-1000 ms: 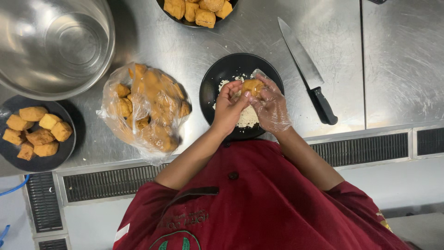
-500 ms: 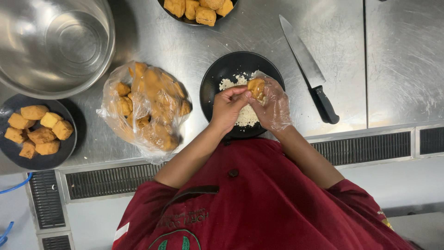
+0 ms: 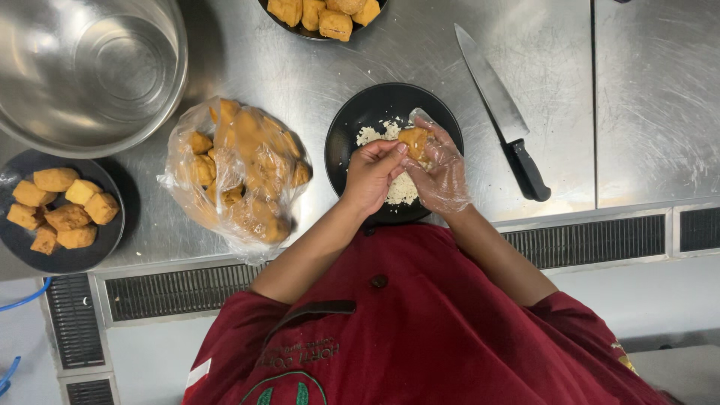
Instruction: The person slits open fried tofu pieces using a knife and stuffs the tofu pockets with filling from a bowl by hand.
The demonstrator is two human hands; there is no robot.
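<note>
While my two hands crowd together over the round black plate point(image 3: 352, 127), much of the white crumbly filling point(image 3: 401, 187) lying on it is hidden beneath them. My right hand point(image 3: 442, 176), in a thin clear plastic glove, cups one golden-brown fried puff point(image 3: 414, 141), and my bare left hand point(image 3: 369, 174) pinches at its edge with thumb and fingertips; how far the puff is opened I cannot tell. One long steel knife with a black handle point(image 3: 504, 116) lies just right of the plate. One clear plastic bag of fried puffs point(image 3: 236, 176) sits to the left, its contents too jumbled to count. One dark plate at the far left point(image 3: 64, 259) bears about seven puffs, another black plate point(image 3: 300, 30) is cut off at the top edge, and one large steel bowl point(image 3: 90, 67) is partly out of view.
</note>
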